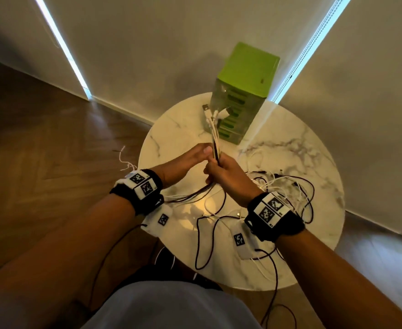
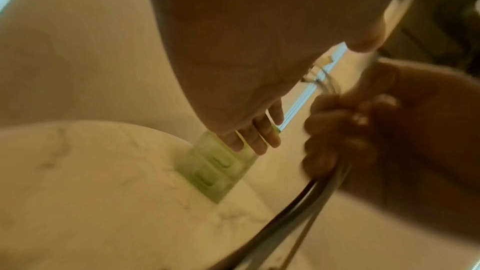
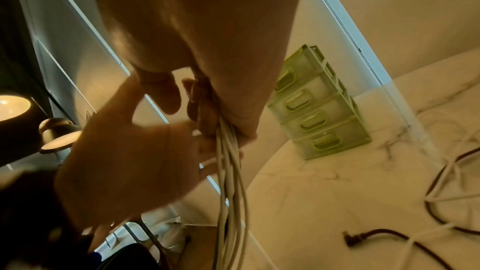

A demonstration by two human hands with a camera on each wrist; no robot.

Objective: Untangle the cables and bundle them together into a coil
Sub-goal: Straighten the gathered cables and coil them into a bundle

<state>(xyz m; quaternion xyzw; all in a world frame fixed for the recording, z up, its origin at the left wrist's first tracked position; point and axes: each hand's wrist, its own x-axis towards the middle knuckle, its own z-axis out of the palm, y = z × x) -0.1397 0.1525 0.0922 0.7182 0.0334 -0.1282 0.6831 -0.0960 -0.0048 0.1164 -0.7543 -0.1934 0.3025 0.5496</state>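
Observation:
My right hand [image 1: 222, 168] grips a bundle of white and dark cables [image 1: 215, 141] in a fist above the round marble table [image 1: 171, 131]. The bundle stands upright, its plug ends [image 1: 213, 113] fanning out at the top. Below the fist the strands [image 3: 231, 171] hang down and trail toward me. My left hand [image 1: 191, 160] lies beside the bundle with straight fingers [image 2: 259, 139], the thumb touching the cables just above the right fist [image 2: 345, 130]. More white and dark cables [image 1: 287, 186] lie tangled on the table to the right.
A green drawer box [image 1: 245, 91] stands at the back of the table, just behind the plug ends. A dark cable with an angled plug [image 3: 363, 235] lies loose on the marble. Two lit lamps [image 3: 59, 134] hang off to the left. Wooden floor surrounds the table.

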